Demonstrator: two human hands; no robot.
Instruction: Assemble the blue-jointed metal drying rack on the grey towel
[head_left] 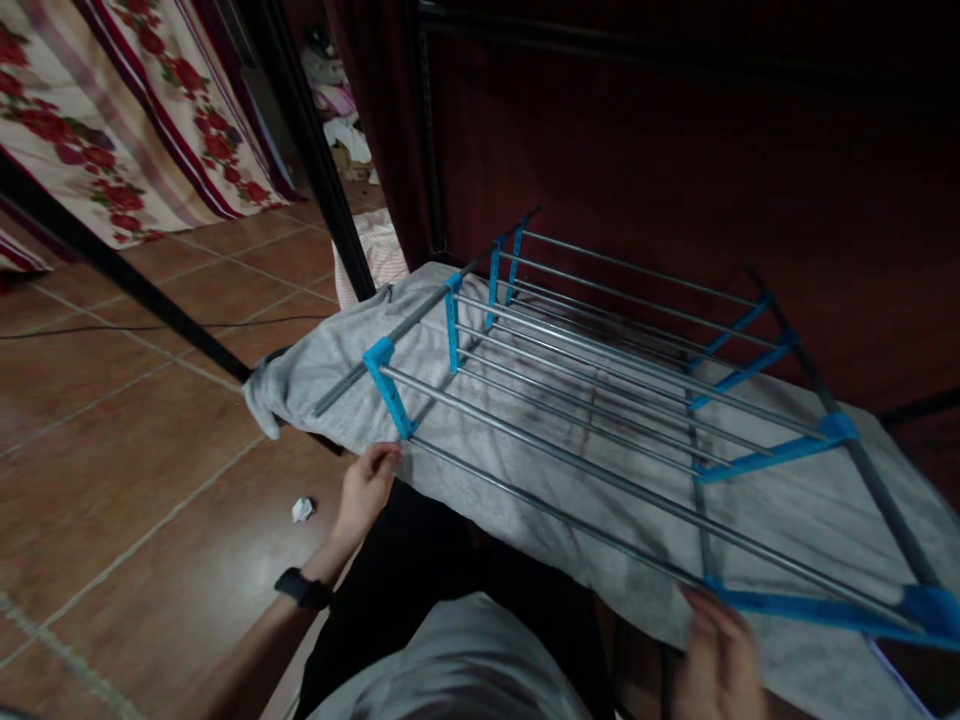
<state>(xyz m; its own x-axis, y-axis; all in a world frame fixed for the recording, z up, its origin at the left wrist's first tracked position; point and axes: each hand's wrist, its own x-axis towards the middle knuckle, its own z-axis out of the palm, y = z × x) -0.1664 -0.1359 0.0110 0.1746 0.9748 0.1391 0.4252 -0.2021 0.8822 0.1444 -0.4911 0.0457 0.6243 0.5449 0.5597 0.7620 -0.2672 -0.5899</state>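
From my remote seat I look down on a folding drying rack of thin grey metal rods and bright blue plastic joints. It lies flat on a soft, slightly wrinkled light grey cloth, right in front of the person and between the two hands. The cloth hangs limp over the near left corner of whatever bears it, which I cannot make out. The rods are smooth and round, run side by side in long parallel lines, and throw dark striped shadows on the fabric. The left hand sits at the rack's near left corner, just under the angular blue corner bracket. Its fingers are curled, with the tips touching the end of the lowest rod and the cloth edge, and I cannot tell whether they grip either one. A matte black wristband circles that wrist. The right hand is blurred at the bottom edge, with its fingers raised against the flat blue plastic end bar. I cannot tell whether they close around it. To the left lies a glossy reddish-brown tiled floor with pale grout lines, and a small crumpled white scrap rests on it near the left hand. A slanting black metal pole rises behind the cloth. A cream fabric printed with red roses and stripes hangs in the far left corner, and a dark red cloth wall backs the rack.
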